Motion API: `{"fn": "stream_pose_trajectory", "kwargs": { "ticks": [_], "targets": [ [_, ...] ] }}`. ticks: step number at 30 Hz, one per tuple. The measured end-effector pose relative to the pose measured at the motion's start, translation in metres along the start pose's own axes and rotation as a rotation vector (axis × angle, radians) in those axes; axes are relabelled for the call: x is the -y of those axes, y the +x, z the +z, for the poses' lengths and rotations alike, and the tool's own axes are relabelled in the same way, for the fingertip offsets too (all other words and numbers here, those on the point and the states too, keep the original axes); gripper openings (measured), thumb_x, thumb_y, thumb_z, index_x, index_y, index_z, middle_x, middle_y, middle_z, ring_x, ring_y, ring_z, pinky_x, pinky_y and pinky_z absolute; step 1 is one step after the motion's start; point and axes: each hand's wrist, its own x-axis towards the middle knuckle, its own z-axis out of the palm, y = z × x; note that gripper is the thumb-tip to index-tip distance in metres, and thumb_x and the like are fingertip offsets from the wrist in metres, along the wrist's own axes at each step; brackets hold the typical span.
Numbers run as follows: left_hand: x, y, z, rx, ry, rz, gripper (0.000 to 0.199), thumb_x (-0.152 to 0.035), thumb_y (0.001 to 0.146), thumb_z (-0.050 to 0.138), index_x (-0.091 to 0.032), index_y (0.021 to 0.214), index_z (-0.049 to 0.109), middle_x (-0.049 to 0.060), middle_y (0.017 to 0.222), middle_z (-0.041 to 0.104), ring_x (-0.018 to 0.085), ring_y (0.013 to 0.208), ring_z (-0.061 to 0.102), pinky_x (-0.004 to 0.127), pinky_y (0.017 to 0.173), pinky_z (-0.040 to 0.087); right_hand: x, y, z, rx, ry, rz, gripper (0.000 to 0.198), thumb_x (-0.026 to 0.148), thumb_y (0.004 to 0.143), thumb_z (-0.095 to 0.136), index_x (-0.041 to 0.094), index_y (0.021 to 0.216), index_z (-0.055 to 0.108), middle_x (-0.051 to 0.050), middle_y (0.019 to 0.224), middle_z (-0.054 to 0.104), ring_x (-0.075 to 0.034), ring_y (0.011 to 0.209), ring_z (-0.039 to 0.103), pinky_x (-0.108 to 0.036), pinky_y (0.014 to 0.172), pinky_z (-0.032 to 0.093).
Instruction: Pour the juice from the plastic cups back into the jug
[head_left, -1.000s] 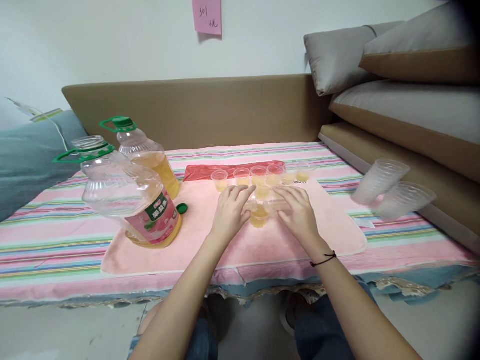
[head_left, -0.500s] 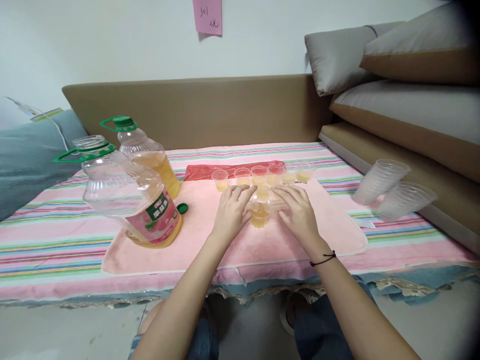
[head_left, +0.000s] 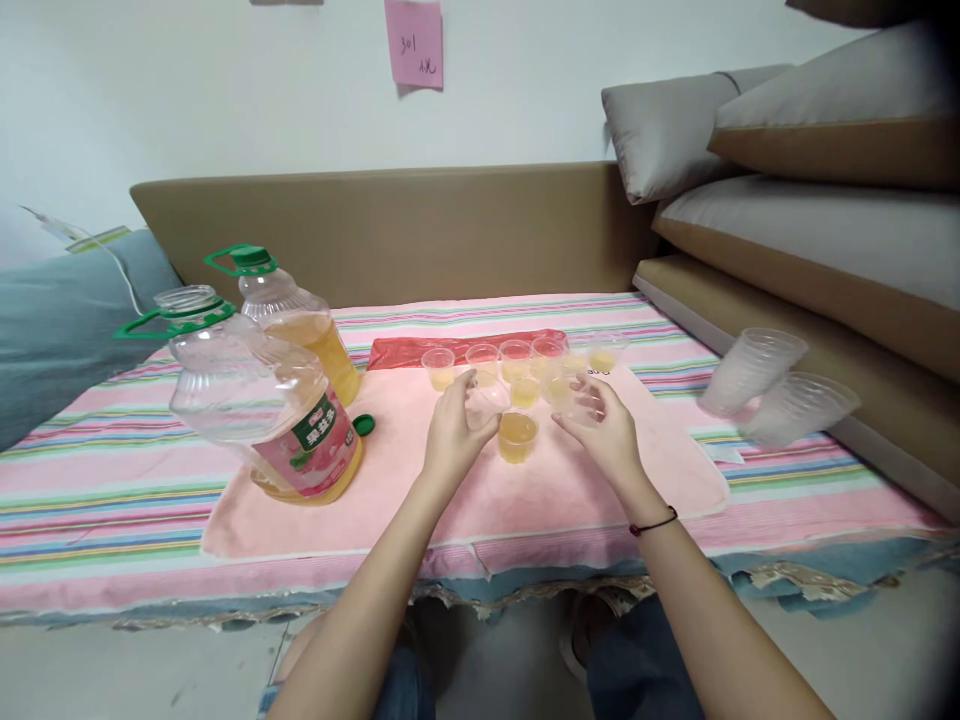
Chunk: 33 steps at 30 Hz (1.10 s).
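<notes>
My left hand (head_left: 459, 432) has thumb and fingers around a tilted clear plastic cup (head_left: 491, 388) that looks empty. Across from it, my right hand (head_left: 604, 428) curls around another clear plastic cup (head_left: 559, 386); its contents are hard to make out. Between and just below both hands, a plastic cup of yellow drink (head_left: 517, 440) stands upright on the pink cloth (head_left: 525, 510). Behind the hands is a row of similar cups with drink, among them a leftmost cup (head_left: 440, 372) and a far right cup (head_left: 603, 352).
An uncapped large juice bottle (head_left: 322, 440) stands at left, with a capped bottle (head_left: 330, 350) behind it and a green cap (head_left: 364, 425) beside. Stacked cups (head_left: 754, 370) lie at right near piled cushions (head_left: 817, 230). A red plastic sheet (head_left: 405, 352) lies behind the row.
My hands have moved apart sideways from over the front cup, each with a clear cup in its fingers. The front cup of drink now shows uncovered. The view tilted slightly up.
</notes>
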Motion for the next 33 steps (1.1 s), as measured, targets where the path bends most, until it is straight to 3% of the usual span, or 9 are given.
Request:
{"fn": "stream_pose_trajectory", "kwargs": {
  "ticks": [4, 7, 14, 17, 28, 33],
  "targets": [
    [0.003, 0.005, -0.001, -0.037, -0.102, -0.105, 0.059, -0.029, 0.077, 0.073, -0.024, 0.13, 0.046, 0.01, 0.123, 0.064, 0.022, 0.102, 0.065, 0.04, 0.088, 0.055, 0.006, 0.006, -0.003, -0.03, 0.244, 0.133, 0.067, 0.038, 0.056, 0.085, 0.02, 0.116, 0.061, -0.011, 0.124, 0.066, -0.028, 0.109, 0.065, -0.05, 0.099, 0.052],
    [0.006, 0.021, -0.002, -0.023, -0.061, -0.079, 0.059, -0.033, 0.081, 0.071, -0.024, 0.132, 0.043, 0.011, 0.123, 0.064, 0.021, 0.1, 0.066, 0.036, 0.082, 0.057, 0.008, 0.012, -0.007, -0.075, 0.324, 0.176, 0.064, 0.039, 0.051, 0.087, 0.021, 0.107, 0.061, -0.01, 0.122, 0.066, -0.028, 0.107, 0.065, -0.05, 0.094, 0.055],
    [0.007, 0.078, 0.01, 0.111, 0.166, 0.118, 0.058, -0.024, 0.077, 0.071, -0.022, 0.131, 0.049, 0.012, 0.131, 0.063, 0.028, 0.118, 0.062, 0.046, 0.102, 0.05, 0.011, 0.018, -0.014, -0.096, 0.366, 0.156, 0.069, 0.043, 0.053, 0.088, 0.022, 0.112, 0.06, -0.011, 0.119, 0.068, -0.029, 0.106, 0.066, -0.048, 0.09, 0.057],
    [0.007, 0.095, 0.019, 0.17, 0.298, 0.176, 0.059, -0.018, 0.075, 0.07, -0.021, 0.131, 0.052, 0.012, 0.128, 0.064, 0.031, 0.12, 0.06, 0.049, 0.103, 0.048, 0.016, 0.019, -0.019, -0.11, 0.375, 0.186, 0.069, 0.042, 0.051, 0.089, 0.022, 0.111, 0.06, -0.012, 0.117, 0.069, -0.03, 0.105, 0.068, -0.048, 0.089, 0.057],
    [-0.004, 0.123, 0.035, 0.354, 0.682, 0.493, 0.064, 0.001, 0.07, 0.064, -0.026, 0.128, 0.059, 0.011, 0.126, 0.064, 0.031, 0.118, 0.056, 0.049, 0.101, 0.044, 0.028, 0.019, -0.029, -0.151, 0.425, 0.193, 0.068, 0.036, 0.05, 0.086, 0.022, 0.111, 0.06, -0.012, 0.123, 0.067, -0.03, 0.114, 0.065, -0.05, 0.098, 0.054],
    [-0.016, 0.13, 0.042, 0.415, 0.714, 0.66, 0.054, 0.004, 0.082, 0.046, -0.026, 0.123, 0.063, 0.011, 0.121, 0.067, 0.027, 0.119, 0.055, 0.052, 0.107, 0.04, 0.03, 0.018, -0.031, -0.15, 0.407, 0.181, 0.068, 0.037, 0.053, 0.086, 0.022, 0.113, 0.059, -0.012, 0.123, 0.066, -0.03, 0.118, 0.063, -0.05, 0.1, 0.054]
  ]
}}
